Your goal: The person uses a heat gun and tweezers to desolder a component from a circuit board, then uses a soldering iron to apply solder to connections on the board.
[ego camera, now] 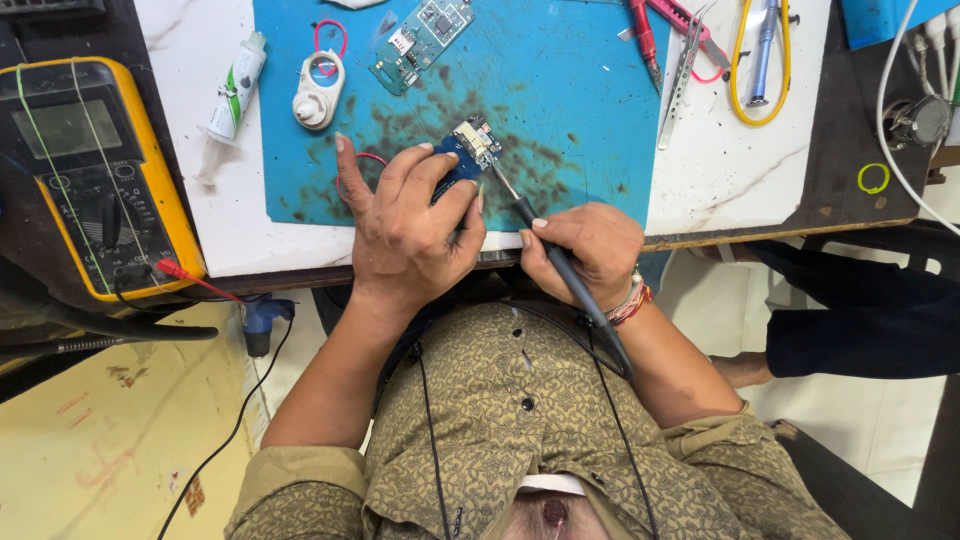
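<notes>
The left hand (410,235) covers most of the small blue circuit board (470,150), the soldering iron (560,265) tip contact is too small to resolve, and the frame's top edge crops the tweezers (685,65).

A: Desk (720,170) surface: white, marbled, with a dark wooden edge along the near side. A blue mat (560,90) covers the middle, stained with dark scorch marks.

B: On the mat: a green circuit board (420,42), a small white round device (318,92) with a red wire loop.

A: Left of the mat: a white syringe tube (232,95). Further left, a yellow multimeter (95,175).

B: Right of the mat: tweezers (683,70), a yellow cable loop (760,70), a small green ring (873,178).
</notes>
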